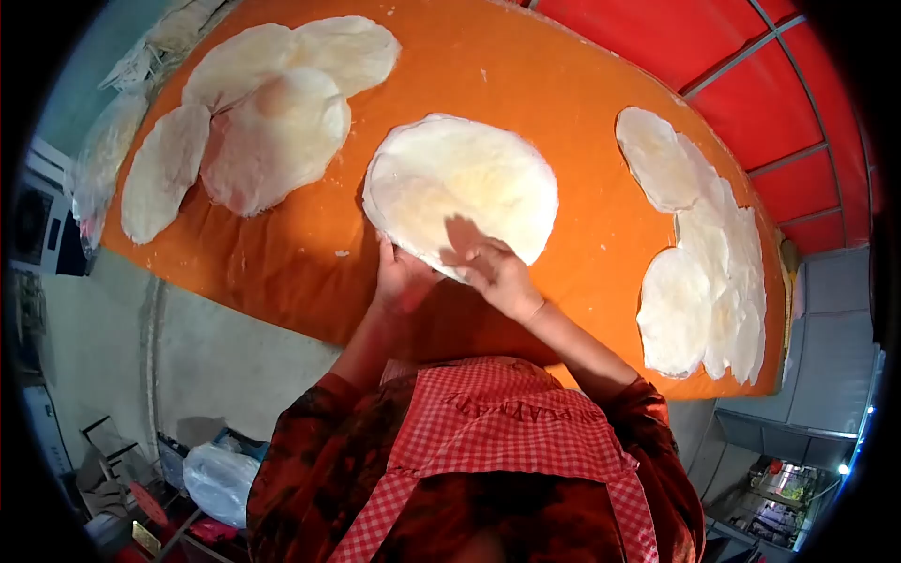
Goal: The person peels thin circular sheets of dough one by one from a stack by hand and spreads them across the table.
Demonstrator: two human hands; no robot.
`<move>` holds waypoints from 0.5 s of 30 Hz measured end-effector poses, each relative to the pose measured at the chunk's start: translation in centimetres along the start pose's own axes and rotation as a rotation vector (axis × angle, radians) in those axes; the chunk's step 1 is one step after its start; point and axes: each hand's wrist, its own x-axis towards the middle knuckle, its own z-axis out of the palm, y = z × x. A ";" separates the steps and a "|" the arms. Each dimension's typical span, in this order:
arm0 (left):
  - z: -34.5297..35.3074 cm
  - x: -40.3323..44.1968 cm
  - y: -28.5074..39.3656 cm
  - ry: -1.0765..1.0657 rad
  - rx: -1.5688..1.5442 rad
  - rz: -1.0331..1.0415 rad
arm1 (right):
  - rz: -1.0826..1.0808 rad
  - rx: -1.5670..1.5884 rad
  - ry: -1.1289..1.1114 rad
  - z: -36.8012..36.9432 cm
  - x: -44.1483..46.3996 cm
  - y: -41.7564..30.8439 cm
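Note:
A round, pale, thin flatbread (469, 178) lies in a stack in front of me on the orange cloth (582, 235); the layers show at its left edge. At the near left edge, my left hand (405, 279) is closed on the rim, with the thumb up along the side and the other fingers partly hidden under the edge. My right hand (502, 280) is over the near edge, its fingers bent and a little apart. It casts a shadow on the bread, and I see nothing held in it.
More flatbreads (277, 141) lie overlapping at the far left, and another overlapping group (709, 272) lies along the right edge. Red panels (751, 113) stand behind the table. A plastic-wrapped bundle (221, 480) is on the floor side at lower left.

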 end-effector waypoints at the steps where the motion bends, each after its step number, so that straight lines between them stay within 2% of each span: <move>1: 0.2 0.0 -0.1 -0.002 0.019 -0.002 | 0.087 0.056 -0.023 -0.3 0.5 0.2; 6: 0.1 0.7 0.4 0.008 0.117 -0.024 | -0.008 0.007 -0.026 1.1 3.6 -0.3; 9: 0.5 1.1 0.2 0.013 0.229 0.010 | 0.030 -0.117 -0.170 2.6 5.8 -1.0; 10: 0.1 1.3 0.1 0.043 0.114 -0.020 | 0.117 -0.157 -0.289 2.4 6.8 -1.8; 13: 0.8 1.1 0.6 0.182 0.160 0.038 | 0.162 -0.174 -0.332 2.9 8.3 -1.9; 15: -0.5 1.4 1.2 0.195 0.212 0.109 | 0.174 -0.158 -0.348 2.9 8.9 -1.8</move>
